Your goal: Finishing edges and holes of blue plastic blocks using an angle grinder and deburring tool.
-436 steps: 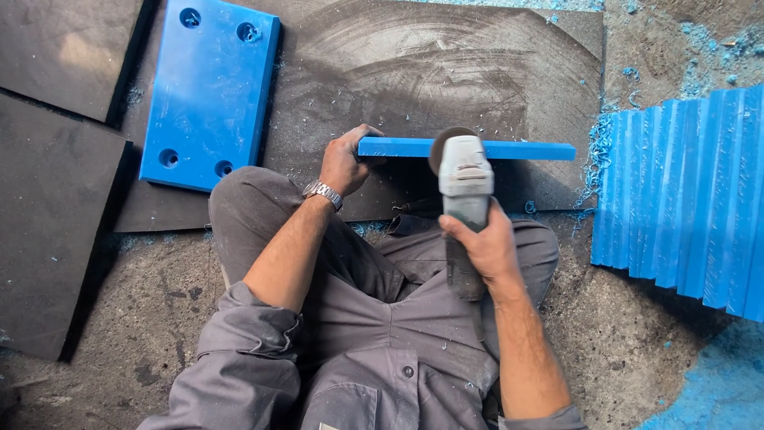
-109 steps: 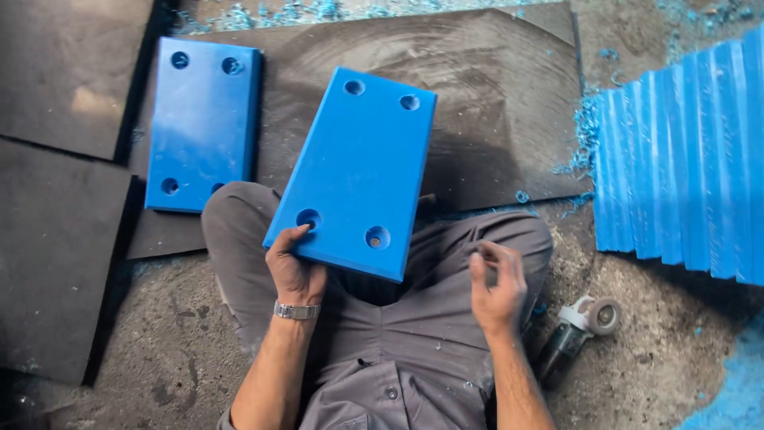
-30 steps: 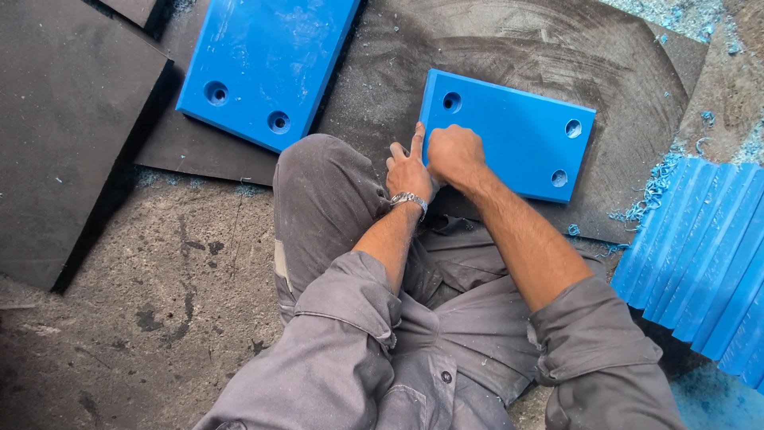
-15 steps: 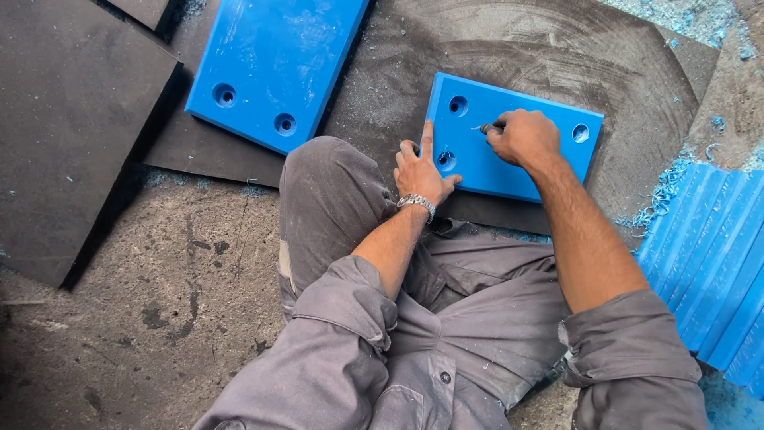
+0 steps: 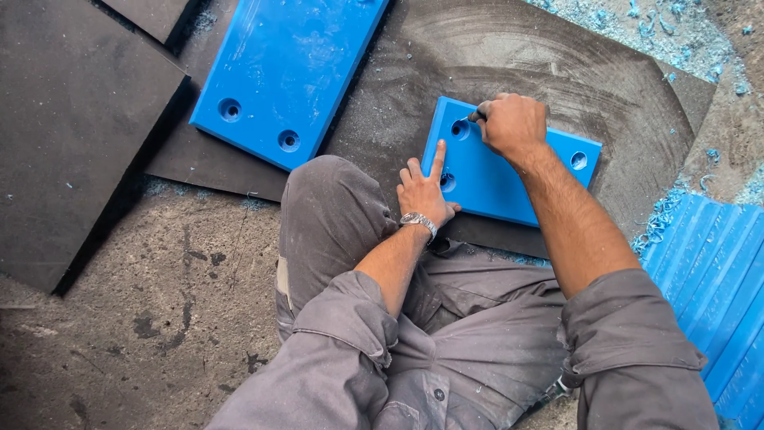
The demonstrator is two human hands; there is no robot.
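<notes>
Far left: dark sheets [image 5: 72, 119] lying flat on the rough concrete floor [image 5: 159, 318], edges overlapping.
Upper left of centre: large blue plate [image 5: 294, 64], flat on a dark mat [image 5: 493, 72], tilted; two round holes near its lower edge.
Centre: grey trouser knee [image 5: 334, 215] raised, just beside the small plate's near corner.
Left hand [image 5: 424, 189]: resting flat on the near left corner of the small blue plate [image 5: 497, 179], fingers spread, forefinger stretched straight along the plate's left edge; gripping nothing, only pressing down. Metal watch [image 5: 419, 222] on the wrist.
Small blue plate: flat on the dark mat, right of the large plate and well apart from it, just ahead of the knees; holes at its corners, one partly under the left fingers.
Right hand [image 5: 513, 123]: fist closed, pinching a thin small tool [image 5: 471, 118] whose tip sits at the hole in the plate's far left corner; kind of tool too small to tell.
Right: grey sleeve [image 5: 637, 350] rolled at the elbow.
Far right: stack of blue ribbed pieces [image 5: 716, 271], on edge, close together.
Upper right: blue shavings [image 5: 637, 24] scattered over the ground past the mat.
</notes>
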